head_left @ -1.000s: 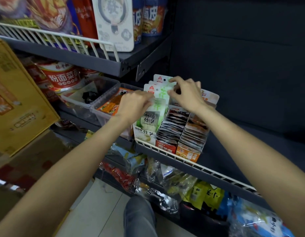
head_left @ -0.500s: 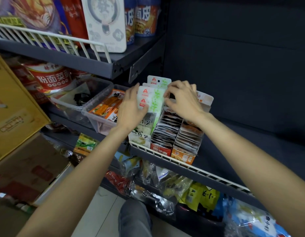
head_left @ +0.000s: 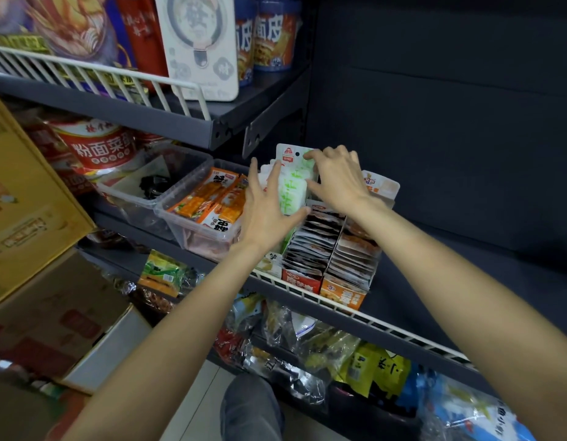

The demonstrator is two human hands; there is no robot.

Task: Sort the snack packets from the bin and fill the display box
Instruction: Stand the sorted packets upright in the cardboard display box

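We are squaring the white-and-green snack packets (head_left: pixel 291 192) upright in the left slot of the display box (head_left: pixel 342 294) on the wire-edged shelf (head_left: pixel 387 329). Our left hand (head_left: pixel 266 211) is pressing them, fingers spread; our right hand (head_left: pixel 339 179) is pinching the tops. Push evenly, avoiding creases.

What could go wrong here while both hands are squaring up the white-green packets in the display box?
1. The white-green packets stand tall between the left hand and right hand; letting go unevenly could make them tip or fan out.
2. The display box sits right at the shelf's white wire rail; a forward push might shove it over the edge.
3. The clear bin of orange packets sits close by the left hand; a loose packet could fall in and mix.
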